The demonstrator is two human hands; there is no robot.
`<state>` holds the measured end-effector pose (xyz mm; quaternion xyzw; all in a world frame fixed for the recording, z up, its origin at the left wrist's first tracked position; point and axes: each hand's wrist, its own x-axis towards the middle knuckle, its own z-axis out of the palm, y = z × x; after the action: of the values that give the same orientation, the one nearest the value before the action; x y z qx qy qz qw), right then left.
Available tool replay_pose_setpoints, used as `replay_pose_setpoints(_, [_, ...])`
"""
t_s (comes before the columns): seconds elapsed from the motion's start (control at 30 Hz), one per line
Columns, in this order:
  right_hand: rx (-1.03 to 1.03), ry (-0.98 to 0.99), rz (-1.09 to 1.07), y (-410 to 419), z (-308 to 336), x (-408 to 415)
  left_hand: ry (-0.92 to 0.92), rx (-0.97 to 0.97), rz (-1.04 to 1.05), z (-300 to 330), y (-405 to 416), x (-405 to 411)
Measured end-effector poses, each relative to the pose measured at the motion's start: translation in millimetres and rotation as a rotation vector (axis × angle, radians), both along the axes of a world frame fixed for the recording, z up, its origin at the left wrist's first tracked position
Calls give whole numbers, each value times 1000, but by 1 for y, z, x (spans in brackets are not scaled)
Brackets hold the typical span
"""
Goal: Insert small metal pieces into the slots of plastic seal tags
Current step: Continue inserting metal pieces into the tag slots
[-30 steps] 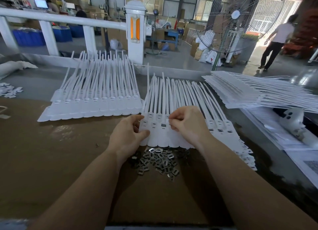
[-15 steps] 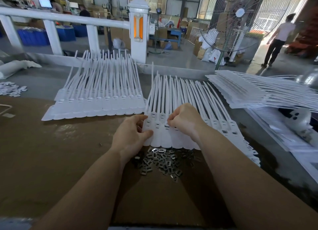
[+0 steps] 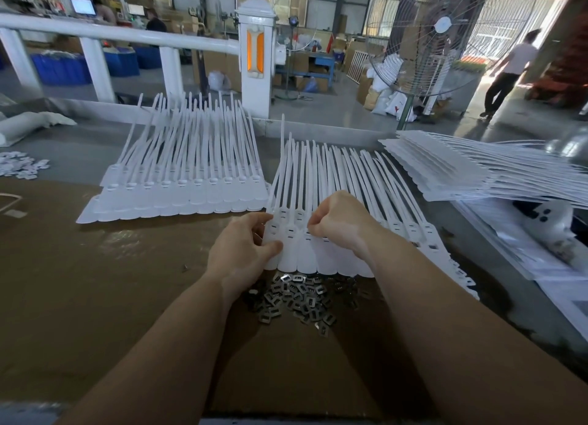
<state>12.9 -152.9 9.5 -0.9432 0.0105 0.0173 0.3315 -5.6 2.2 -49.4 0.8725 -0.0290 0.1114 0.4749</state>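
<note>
1. The sheet of seal tags (image 3: 321,253) lies on the counter (image 3: 95,265) at its centre, slots facing up for loading.
2. The left hand (image 3: 241,249) pinches the sheet's edge, likely to steady it.
3. The right hand's (image 3: 340,224) grip is curled over a slot; any metal piece inside is hidden.
4. Spare metal pieces (image 3: 299,297) sit at 6 o'clock from the sheet, within reach.

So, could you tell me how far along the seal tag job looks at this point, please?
Done, apparently: a fanned batch of tags lies set aside at the left. In hand: the left hand holds the edge of the middle sheet of tags, while the right hand works at a slot with curled fingers. Left: empty slots show along that sheet's right side, a pile of metal pieces waits, and another stack sits at right.
</note>
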Motion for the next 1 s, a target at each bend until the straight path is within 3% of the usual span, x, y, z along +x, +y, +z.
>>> replay_pose_setpoints(0.33, [-136, -315, 48, -2, -22, -12, -4, -2, 2, 0, 0, 1])
replay_pose_setpoints(0.6, [-478, -416, 247, -9, -30, -26, -14, 16, 3, -2, 0, 1])
replay_pose_setpoints(0.9, [-162, -376, 37, -52, -16, -58, -22, 18, -6, 0, 1, 0])
replay_pose_setpoints(1.0, [-151, -315, -36, -80, -9, -72, -28, 22, -8, 1, 0, -1])
